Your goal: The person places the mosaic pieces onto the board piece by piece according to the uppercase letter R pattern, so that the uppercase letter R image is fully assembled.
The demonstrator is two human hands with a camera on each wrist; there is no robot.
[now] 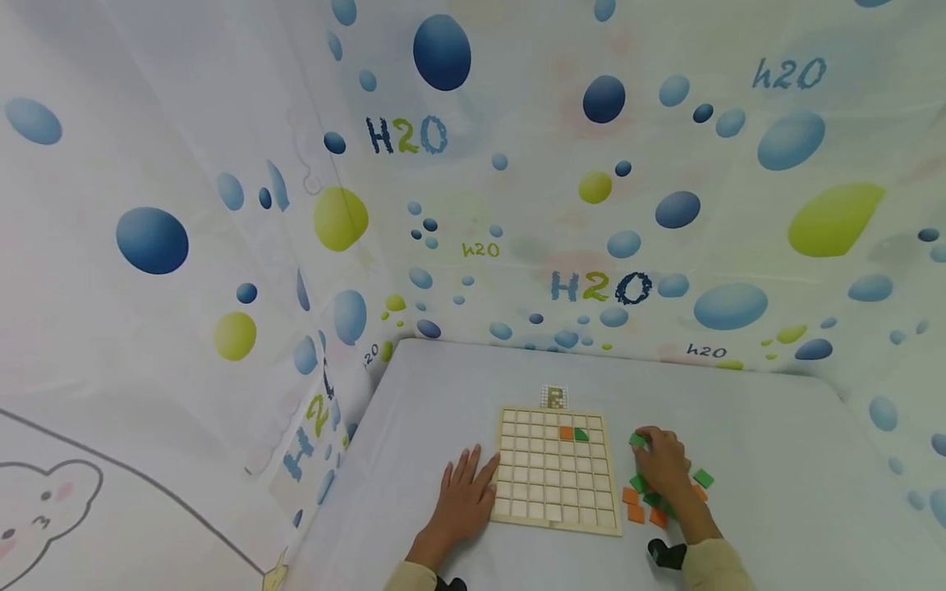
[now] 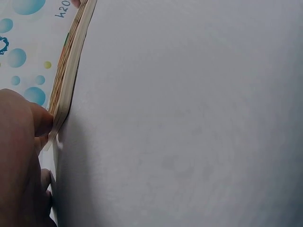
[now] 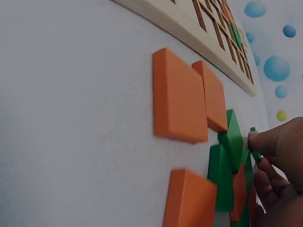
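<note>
Head view takes in the bubble-printed backdrop (image 1: 510, 205), largest of all; before it stretches my white desk (image 1: 436, 386); on this lies the gridded wooden board (image 1: 553, 474); of my hands, the left hand (image 1: 464, 502) lies with fingers spread straight, touching the board's left edge; my right hand (image 1: 663, 466) is beyond its right edge, among loose orange and green tiles (image 1: 636, 513); a small patterned card (image 1: 554, 396) sits at the far edge; an orange square (image 1: 566, 433) and a green piece (image 1: 580, 435) occupy neighbouring cells; my right thumb and fingers pinch one green tile (image 1: 636, 441), apart from the board.
</note>
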